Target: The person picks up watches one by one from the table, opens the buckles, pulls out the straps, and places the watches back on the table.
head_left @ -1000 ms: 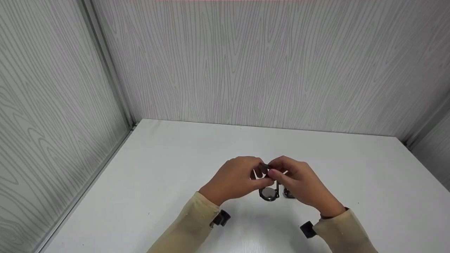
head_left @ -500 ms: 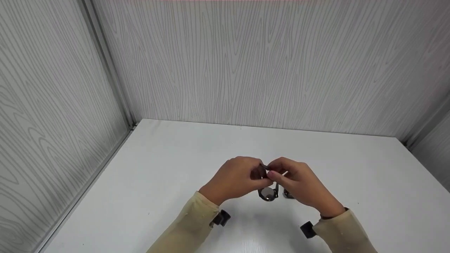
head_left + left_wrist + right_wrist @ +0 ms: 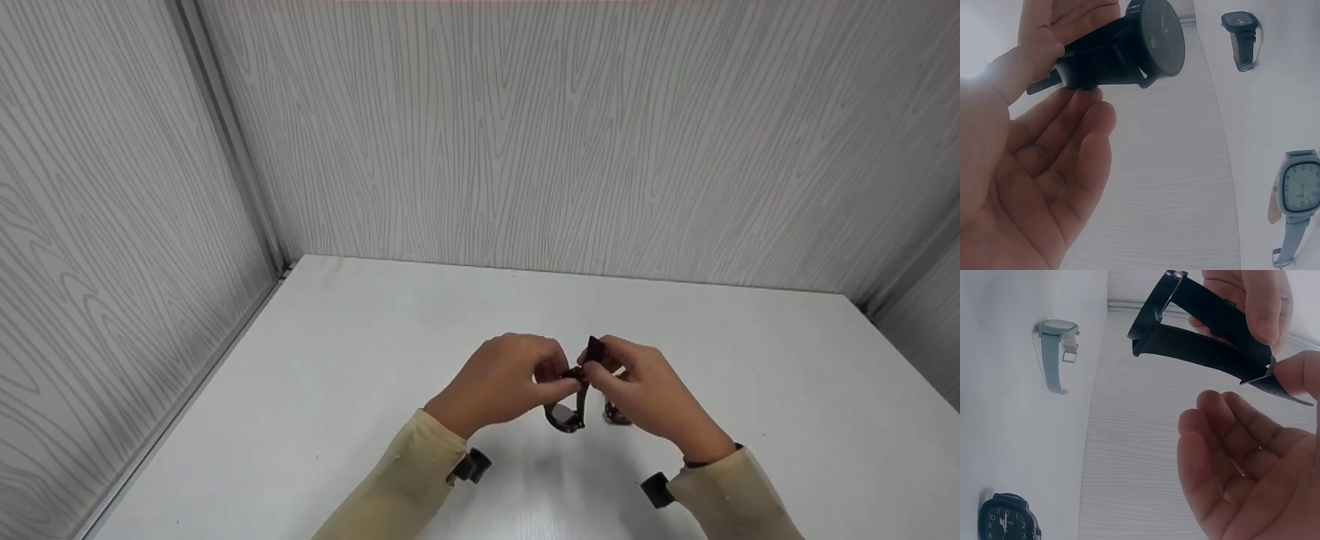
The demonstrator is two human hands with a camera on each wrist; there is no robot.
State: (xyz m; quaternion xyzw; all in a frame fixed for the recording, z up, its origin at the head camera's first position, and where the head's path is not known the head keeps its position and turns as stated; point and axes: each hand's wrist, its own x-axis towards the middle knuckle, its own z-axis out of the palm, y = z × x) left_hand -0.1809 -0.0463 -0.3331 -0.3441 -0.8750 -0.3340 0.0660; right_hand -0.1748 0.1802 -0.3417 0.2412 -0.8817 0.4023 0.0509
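A black watch with a round face (image 3: 564, 417) (image 3: 1163, 36) hangs between both hands, its strap (image 3: 1202, 349) closed into a loop through a metal buckle (image 3: 1266, 374). The left hand (image 3: 499, 379) pinches the strap in the head view. The right hand (image 3: 649, 390) pinches it near the buckle, and a dark strap end (image 3: 595, 349) stands up by its fingertips. In the left wrist view the left hand (image 3: 1044, 152) has its thumb on the strap, its other fingers loosely bent below. The right hand (image 3: 1252, 467) shows similarly in the right wrist view.
A pale blue watch (image 3: 1302, 188) (image 3: 1051, 360) and a black square-faced watch (image 3: 1240, 22) (image 3: 1008, 520) lie on the white table (image 3: 375, 337). Another watch (image 3: 616, 414) is partly hidden behind the right hand. Wood-patterned panels (image 3: 525, 135) surround the table.
The round watch has turned and tilted, its face now at more of an angle. The dark strap end now points upward at the right fingertips. Both hands stay nearly in place.
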